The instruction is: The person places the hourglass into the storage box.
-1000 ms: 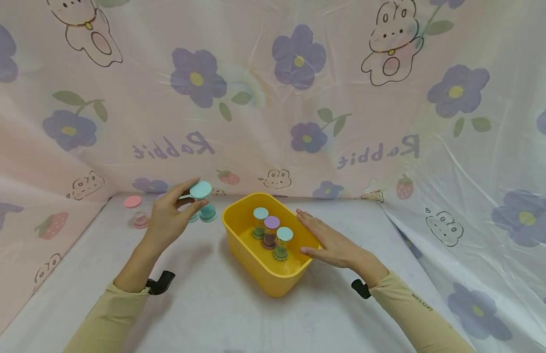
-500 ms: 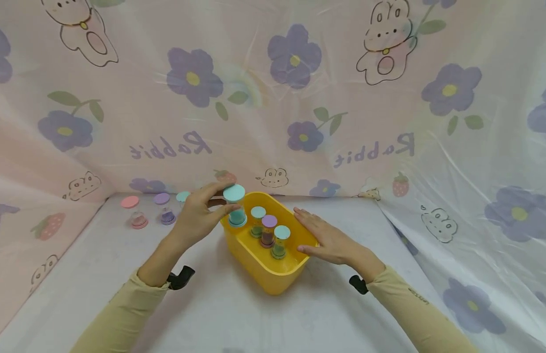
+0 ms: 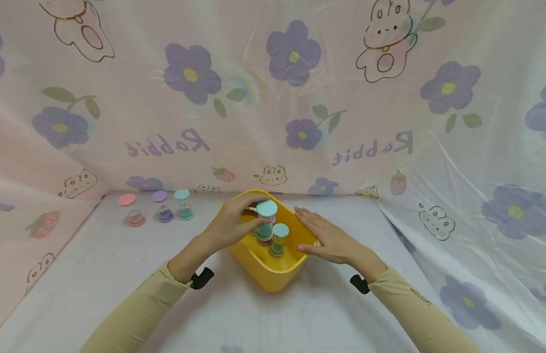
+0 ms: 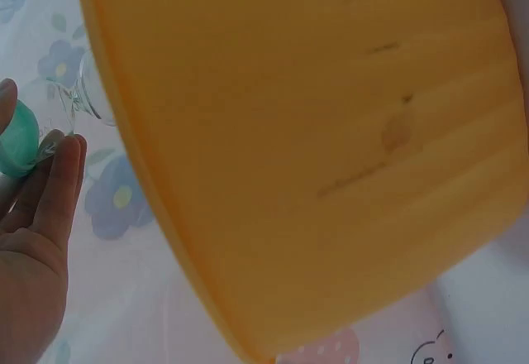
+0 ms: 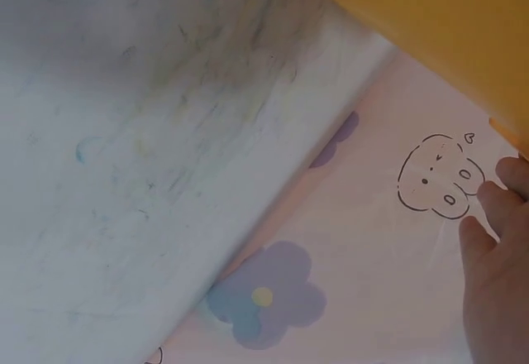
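In the left hand (image 3: 231, 221): the blue timer (image 3: 266, 211) is pinched between thumb and fingers, out at the tips.
Where the blue timer is: it is held over the inside of the box (image 3: 273, 282), near the middle.
How the blue timer points: it is held upright — long way up and down, cap on top.
Which way from the left hand: to the right of the palm, on the side where the right hand (image 3: 331, 240) is placed.
Box's long way: set on a slant, from far left to near right.
Nearer hand: the left, as the timer is gripped by it; the right is set apart from it, at the right rim.
Right hand's shape: fingers held out straight along the rim, nothing gripped.
Close by in the box: the front timer (image 3: 279, 239) is seen just to the near right; the middle timer (image 3: 266, 242) is mostly covered by the blue one.
Gap to the box floor: cannot be told.
On the counter (image 3: 123, 264): the pink timer (image 3: 133, 212), purple timer (image 3: 164, 208) and green timer (image 3: 184, 206) are stood well to the left.
Since half a second ago: the blue timer has been brought from the box's left rim to the middle; the green timer, partly covered then, is now fully seen — the right hand is seen in about the same place.
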Demonstrator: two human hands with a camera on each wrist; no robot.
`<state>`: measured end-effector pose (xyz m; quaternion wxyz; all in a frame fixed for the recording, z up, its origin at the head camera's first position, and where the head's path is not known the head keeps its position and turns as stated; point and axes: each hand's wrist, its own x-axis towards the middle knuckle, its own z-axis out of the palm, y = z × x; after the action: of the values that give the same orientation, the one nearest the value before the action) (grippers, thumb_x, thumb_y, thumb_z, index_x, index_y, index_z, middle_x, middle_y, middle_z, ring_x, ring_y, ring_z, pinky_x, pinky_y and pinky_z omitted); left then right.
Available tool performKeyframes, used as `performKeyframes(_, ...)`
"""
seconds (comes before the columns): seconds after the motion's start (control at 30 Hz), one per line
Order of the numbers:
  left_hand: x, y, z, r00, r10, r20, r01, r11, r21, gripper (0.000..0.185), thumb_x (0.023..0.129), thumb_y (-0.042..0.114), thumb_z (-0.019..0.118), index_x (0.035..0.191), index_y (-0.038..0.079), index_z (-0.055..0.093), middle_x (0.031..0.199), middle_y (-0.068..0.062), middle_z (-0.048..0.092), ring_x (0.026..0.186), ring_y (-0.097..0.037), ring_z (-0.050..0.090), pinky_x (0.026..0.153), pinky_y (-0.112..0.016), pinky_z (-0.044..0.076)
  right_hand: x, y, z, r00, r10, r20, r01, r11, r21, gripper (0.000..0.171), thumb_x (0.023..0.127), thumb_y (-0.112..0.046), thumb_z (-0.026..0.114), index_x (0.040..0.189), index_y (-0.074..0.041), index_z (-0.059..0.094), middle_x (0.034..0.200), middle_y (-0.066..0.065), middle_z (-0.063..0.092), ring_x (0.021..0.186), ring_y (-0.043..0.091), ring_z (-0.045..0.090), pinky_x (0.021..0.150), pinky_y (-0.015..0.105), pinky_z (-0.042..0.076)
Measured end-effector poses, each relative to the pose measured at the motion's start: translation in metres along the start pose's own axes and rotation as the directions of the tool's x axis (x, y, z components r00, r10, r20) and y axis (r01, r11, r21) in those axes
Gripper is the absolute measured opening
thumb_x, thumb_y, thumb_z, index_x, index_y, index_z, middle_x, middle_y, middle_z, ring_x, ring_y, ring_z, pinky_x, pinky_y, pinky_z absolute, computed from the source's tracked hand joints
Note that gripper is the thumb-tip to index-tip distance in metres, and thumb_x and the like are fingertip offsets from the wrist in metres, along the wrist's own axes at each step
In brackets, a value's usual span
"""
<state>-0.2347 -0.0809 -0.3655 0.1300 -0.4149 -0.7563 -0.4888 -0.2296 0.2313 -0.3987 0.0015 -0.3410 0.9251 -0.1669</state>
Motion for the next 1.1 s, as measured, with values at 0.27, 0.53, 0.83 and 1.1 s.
performKeyframes(0.27,0.009,-0.001,0.019,0.987,-0.014,0.163,0.012,1.000,0.014,0.047,0.091,0.008,0.082,0.132,0.001,0.061,0.123,-0.008,0.067,0.103,-0.018,0.069,0.090,-0.039,0.063,-0.006,0.004,-0.001,1.000,-0.026,-0.003,0.026,1.000,-0.007,0.091,0.098,-0.051,0.065,0.166,-0.009,0.022,0.174,0.001,0.014,0.159,0.027,0.015,0.129,0.050,0.016)
performKeyframes(0.53,0.018,-0.002,0.033,0.950,-0.019,0.312,-0.006,0.997,0.079,0.045,0.093,0.009,0.079,0.132,0.000,0.059,0.124,-0.008,0.067,0.106,-0.016,0.066,0.091,-0.026,0.060,-0.010,0.008,-0.002,1.000,-0.030,0.007,0.030,1.000,0.001,0.095,0.098,-0.057,0.064,0.167,-0.010,0.020,0.175,0.000,0.012,0.160,0.027,0.014,0.129,0.053,0.015)
performKeyframes(0.83,0.029,-0.009,0.045,0.892,-0.076,0.446,0.006,0.988,0.156,0.044,0.092,0.010,0.080,0.130,0.005,0.058,0.126,-0.005,0.063,0.112,-0.015,0.062,0.098,-0.024,0.056,-0.010,0.008,-0.002,1.000,-0.025,0.018,0.024,1.000,0.020,0.095,0.098,-0.058,0.063,0.167,-0.011,0.018,0.175,-0.003,0.009,0.160,0.027,0.014,0.127,0.057,0.018)
performKeyframes(1.1,0.036,-0.017,0.054,0.834,-0.094,0.543,-0.009,0.983,0.185,0.041,0.093,0.012,0.080,0.130,0.009,0.063,0.130,-0.003,0.063,0.113,-0.013,0.064,0.096,-0.018,0.054,-0.011,0.007,-0.002,0.999,-0.022,0.025,0.021,0.999,0.043,0.095,0.099,-0.058,0.063,0.168,-0.015,0.014,0.175,-0.001,0.009,0.159,0.027,0.014,0.127,0.058,0.020)
